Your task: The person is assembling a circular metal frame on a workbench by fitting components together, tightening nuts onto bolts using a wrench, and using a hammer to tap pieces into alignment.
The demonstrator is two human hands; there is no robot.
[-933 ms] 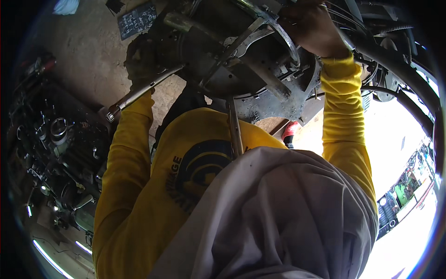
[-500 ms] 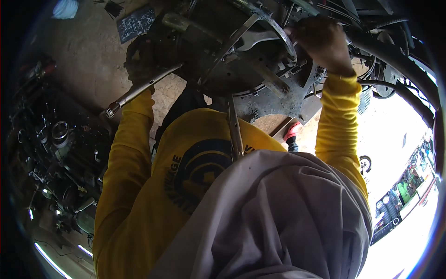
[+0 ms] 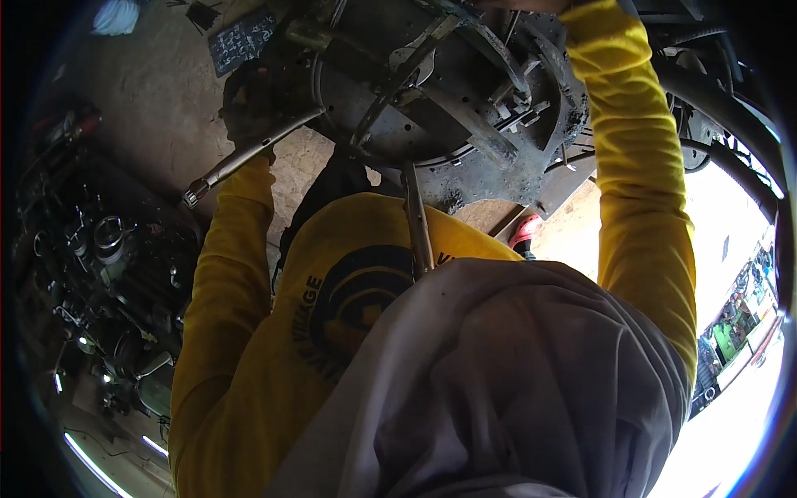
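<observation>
A big round dark metal assembly (image 3: 378,116), with curved bars across its face and holes in its plate, stands in front of me. My left hand (image 3: 249,104) is at its left side, in deep shadow; its fingers are not distinguishable. A metal rod with a ribbed end (image 3: 253,158) sticks out over my left wrist. My right hand (image 3: 527,3) is at the top edge of the view, over the far right of the assembly, with its fingers cut off. A rounded pale metal piece (image 3: 413,65) shows behind the bars. A second rod (image 3: 418,220) points toward my torso.
Dark mechanical parts (image 3: 108,249) crowd the left side. A speckled dark panel (image 3: 242,41) lies on the floor beyond my left hand. Thick black hoses (image 3: 722,104) curve along the right. A red shoe (image 3: 525,228) shows below the assembly.
My right hand has moved up and away to the top edge. The spanner-like tool that stretched from it across the bars no longer shows that way. My left hand stays put.
</observation>
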